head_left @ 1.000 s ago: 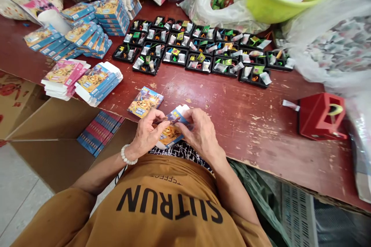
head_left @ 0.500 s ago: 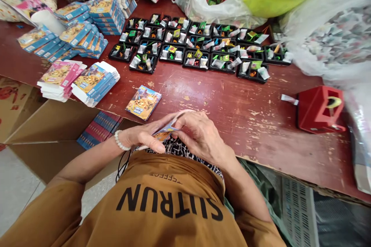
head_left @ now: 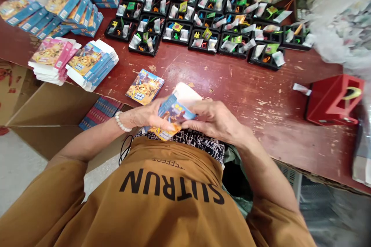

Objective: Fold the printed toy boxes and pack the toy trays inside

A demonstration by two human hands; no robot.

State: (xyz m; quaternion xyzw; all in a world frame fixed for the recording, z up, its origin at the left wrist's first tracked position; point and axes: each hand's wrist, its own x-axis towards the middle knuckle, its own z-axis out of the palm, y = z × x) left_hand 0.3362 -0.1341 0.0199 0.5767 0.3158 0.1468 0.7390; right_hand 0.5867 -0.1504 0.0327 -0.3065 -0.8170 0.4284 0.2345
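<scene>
Both the left hand [head_left: 142, 117] and right hand [head_left: 214, 119] grip a light, printed cardboard box [head_left: 176, 110] by its edges, its thin, creasable board best held gently.

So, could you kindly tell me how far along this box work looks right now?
Done-looking: one closed card box lies on the worn red table, and black trays stand filled with small pieces and sachets. In hand: a box with a white flap up, held between the left hand and right hand. Left: stacks of boxes with flaps still open lie near the table edge.
</scene>
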